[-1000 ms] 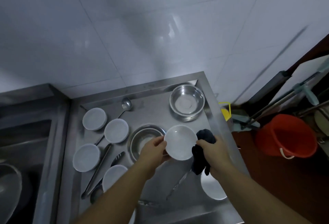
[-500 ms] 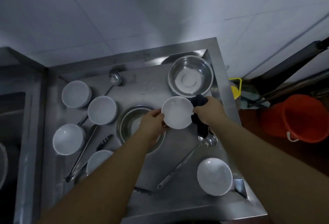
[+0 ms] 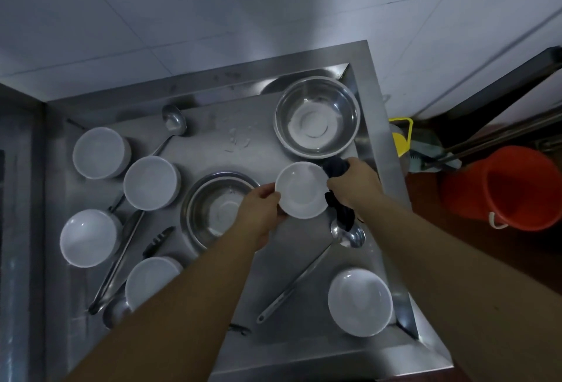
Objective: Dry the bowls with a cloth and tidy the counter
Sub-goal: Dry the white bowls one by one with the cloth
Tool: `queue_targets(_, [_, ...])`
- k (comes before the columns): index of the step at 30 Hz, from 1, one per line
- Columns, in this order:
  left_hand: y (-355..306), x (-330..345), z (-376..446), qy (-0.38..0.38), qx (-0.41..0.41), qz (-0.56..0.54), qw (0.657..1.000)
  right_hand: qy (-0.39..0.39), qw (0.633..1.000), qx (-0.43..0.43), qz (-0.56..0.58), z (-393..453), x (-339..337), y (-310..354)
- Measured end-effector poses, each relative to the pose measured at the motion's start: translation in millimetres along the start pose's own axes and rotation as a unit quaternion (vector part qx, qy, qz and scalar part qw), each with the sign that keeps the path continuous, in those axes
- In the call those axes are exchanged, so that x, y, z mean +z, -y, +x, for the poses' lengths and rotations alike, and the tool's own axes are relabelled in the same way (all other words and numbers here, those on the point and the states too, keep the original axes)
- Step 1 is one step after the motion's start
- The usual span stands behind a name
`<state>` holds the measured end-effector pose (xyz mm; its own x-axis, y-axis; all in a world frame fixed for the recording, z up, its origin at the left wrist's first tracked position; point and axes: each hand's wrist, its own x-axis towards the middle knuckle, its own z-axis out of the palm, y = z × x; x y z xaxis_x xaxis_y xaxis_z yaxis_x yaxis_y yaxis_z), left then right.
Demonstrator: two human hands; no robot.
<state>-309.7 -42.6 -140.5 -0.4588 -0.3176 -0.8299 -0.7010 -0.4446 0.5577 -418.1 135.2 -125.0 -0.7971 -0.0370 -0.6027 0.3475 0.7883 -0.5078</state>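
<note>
I hold a small white bowl above the steel counter. My left hand grips its left rim. My right hand holds a dark cloth against the bowl's right rim, and the cloth's tail hangs down below the hand. Several more white bowls stand on the counter: one at the far left, one beside it, one lower left, one partly behind my left forearm, and one at the front right.
Two steel basins sit on the counter, one at the back right, one in the middle. Ladles and tongs lie between the bowls. An orange bucket stands on the floor to the right. A tiled wall rises behind.
The view has tilted further down over the counter. Both hands keep hold of the bowl and cloth, and the cloth has shifted toward the bowl's upper right rim.
</note>
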Motion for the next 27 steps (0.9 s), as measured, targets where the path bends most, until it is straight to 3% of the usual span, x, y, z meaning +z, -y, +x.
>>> queue_targets(9, [5.5, 0.4, -6.1, 0.009, -0.009, 0.045, 0.999, 0.0, 0.999, -0.025, -0.02, -8.9, -16.7, -2.5])
queue_targets(16, [10.2, -8.3, -47.4, -0.06, 0.047, 0.26, 0.963, -0.053, 0.997, -0.048, -0.039, -32.7, -53.4, -24.6])
queue_targets(22, [61.5, 15.3, -97.5, 0.096, 0.047, 0.464, 0.879, -0.063, 0.997, -0.026, -0.026, -69.6, -73.3, -62.1])
queue_targets(27, [108.8, 32.9, -109.8, 0.107, 0.041, 0.503, 0.856, -0.066, 0.997, -0.001, 0.029, -112.9, -69.6, -100.3])
